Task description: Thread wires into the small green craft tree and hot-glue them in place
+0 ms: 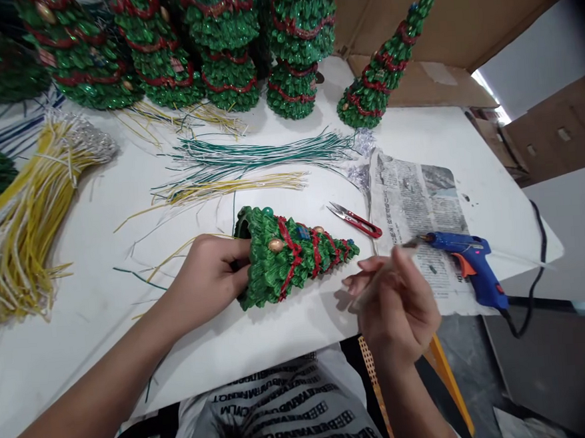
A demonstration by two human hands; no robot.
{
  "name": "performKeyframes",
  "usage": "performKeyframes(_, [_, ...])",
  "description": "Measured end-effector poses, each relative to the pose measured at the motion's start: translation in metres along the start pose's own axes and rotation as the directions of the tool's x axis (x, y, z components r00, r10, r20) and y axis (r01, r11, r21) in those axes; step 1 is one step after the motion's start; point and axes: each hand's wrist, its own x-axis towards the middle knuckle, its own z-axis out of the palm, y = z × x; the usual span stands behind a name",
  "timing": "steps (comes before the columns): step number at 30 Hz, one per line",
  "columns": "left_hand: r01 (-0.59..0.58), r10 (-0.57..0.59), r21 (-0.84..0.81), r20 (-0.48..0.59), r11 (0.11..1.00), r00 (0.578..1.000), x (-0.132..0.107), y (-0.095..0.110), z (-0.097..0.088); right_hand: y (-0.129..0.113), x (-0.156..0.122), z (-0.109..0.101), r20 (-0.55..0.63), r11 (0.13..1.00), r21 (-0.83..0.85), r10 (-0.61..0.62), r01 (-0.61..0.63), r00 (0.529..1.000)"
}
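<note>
A small green Christmas tree figurine [295,252] with red garlands lies on its side on the white table, its tip toward the right. My left hand [209,278] grips it at the hollow base, with fingertips hidden inside the opening. Yellow and green wires trail out by that hand. To the right of the tip, my right hand [396,305] is closed around a slim pale stick-like tool [375,286] with a darkish end. That tool's kind is hard to make out. Red-handled thread snips [355,220] lie just beyond the figurine.
A blue glue gun [462,247] rests on newspaper [405,191] at right, its black cord [538,262] running off the edge. Green wires [258,151] and a thick yellow wire bundle [45,189] lie on the table. Several taller trees [223,50] stand behind; another tree [382,72] leans rightward.
</note>
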Motion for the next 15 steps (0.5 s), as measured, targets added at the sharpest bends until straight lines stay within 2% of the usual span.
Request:
performKeyframes(4, [-0.064,0.064,0.009,-0.011,0.998,0.998,-0.001,-0.005,0.001,-0.006,0.014,-0.010,-0.004,0.999,0.046,0.024,-0.023,1.000])
performKeyframes(7, [-0.091,0.091,0.018,-0.024,0.996,0.996,-0.002,-0.007,0.001,-0.010,0.025,-0.010,0.019,0.993,0.067,-0.101,0.100,0.995])
performKeyframes(9, [-0.099,0.099,0.020,-0.036,0.995,0.994,-0.002,-0.007,0.002,-0.012,0.029,-0.005,0.094,0.980,0.082,-0.188,0.181,0.978])
performKeyframes(10, [-0.103,0.104,0.021,-0.041,0.994,0.994,-0.003,-0.007,0.002,-0.014,0.030,-0.002,0.136,0.980,0.078,-0.193,0.184,0.972])
performKeyframes(12, [-0.110,0.111,0.021,-0.048,0.994,0.993,-0.003,-0.007,0.002,-0.017,0.029,0.004,0.184,0.991,0.031,-0.135,0.132,0.974])
performKeyframes(15, [-0.123,0.124,0.022,-0.050,0.992,0.991,-0.002,-0.006,0.001,-0.022,0.028,0.010,0.183,0.997,-0.042,-0.051,0.060,0.982])
